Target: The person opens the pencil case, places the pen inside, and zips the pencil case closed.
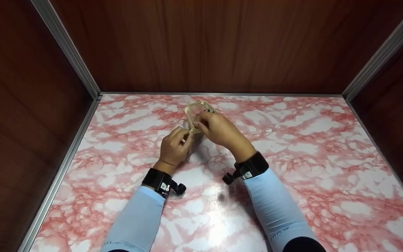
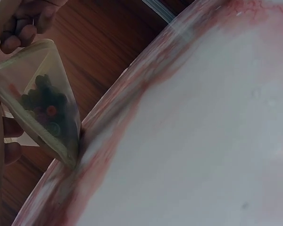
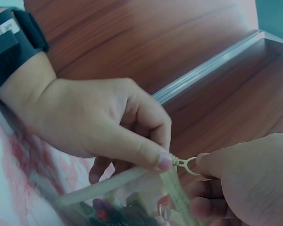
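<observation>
A see-through zip pouch (image 1: 198,103) with cream edging stands up on the table toward the back, between both hands. Inside it, several small rounded pieces (image 2: 45,99), mostly dark green with some red and purple, show through the wall. At the pouch's top corner, the left hand (image 1: 175,146) pinches the edge between thumb and fingers, right beside the zipper. The right hand (image 1: 219,128) pinches the cream ring pull (image 3: 192,165) of that zipper, its thumb and forefinger at the loop. Both hands almost meet in the right wrist view.
The table (image 1: 313,150) has a red and white marbled top. Dark wood panels (image 1: 201,45) with metal edge strips (image 1: 69,49) wall it in at the back and sides. Each wrist wears a black camera band (image 1: 252,165) over a light blue sleeve.
</observation>
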A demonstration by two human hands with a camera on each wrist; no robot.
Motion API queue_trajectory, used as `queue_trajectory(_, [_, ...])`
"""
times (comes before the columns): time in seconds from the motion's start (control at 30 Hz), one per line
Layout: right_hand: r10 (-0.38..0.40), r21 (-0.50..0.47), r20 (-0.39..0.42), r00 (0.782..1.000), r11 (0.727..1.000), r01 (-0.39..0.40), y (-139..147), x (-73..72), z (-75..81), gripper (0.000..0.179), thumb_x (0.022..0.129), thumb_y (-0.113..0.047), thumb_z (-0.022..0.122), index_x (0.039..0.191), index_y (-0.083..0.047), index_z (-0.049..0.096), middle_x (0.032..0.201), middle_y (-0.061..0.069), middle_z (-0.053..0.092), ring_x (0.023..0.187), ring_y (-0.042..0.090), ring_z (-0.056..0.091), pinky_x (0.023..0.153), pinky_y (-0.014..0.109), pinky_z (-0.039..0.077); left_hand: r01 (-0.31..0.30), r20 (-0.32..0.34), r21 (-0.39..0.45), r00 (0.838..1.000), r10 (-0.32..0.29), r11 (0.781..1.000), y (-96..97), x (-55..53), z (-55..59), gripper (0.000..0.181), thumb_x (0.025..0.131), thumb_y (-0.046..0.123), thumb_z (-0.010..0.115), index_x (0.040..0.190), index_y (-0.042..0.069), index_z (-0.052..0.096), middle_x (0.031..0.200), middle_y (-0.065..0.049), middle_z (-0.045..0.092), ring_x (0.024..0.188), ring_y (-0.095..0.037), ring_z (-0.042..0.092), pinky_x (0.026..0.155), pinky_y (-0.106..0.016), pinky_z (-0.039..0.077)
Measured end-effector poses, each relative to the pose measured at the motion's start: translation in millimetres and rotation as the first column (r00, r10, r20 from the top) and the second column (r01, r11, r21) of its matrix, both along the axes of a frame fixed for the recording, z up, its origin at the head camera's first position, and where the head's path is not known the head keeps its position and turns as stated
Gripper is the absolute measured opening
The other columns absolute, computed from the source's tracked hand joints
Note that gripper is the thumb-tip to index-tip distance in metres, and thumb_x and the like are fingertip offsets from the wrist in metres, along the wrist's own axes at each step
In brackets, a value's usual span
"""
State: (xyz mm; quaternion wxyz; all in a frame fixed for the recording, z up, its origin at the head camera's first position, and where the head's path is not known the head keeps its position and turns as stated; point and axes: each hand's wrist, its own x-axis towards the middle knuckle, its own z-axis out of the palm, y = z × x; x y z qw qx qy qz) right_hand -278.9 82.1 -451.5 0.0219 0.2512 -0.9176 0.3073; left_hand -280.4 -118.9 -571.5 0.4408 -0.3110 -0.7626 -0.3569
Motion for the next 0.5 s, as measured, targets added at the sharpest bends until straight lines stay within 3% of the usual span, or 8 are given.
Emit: queue_trajectory(0.5, [0.018,0.009,-0.074,0.997,1.0,-0.018,5,-15.0,-8.3,0.015,0.114,-0.017,0.07,0.112,-0.002,0.074,0.105,0.013,0.078,0.091,0.024,0.07,0.083,0.043,0.06,-0.026,-0.104,-0.051,0.994,0.02,0.998,3.4,0.7,-2.3,0.01,0.093,0.004,0.081,0.09,0.006,0.071,0.078,-0.006,0.063,0.057,-0.017,0.058,0.052,-0.033,0.054])
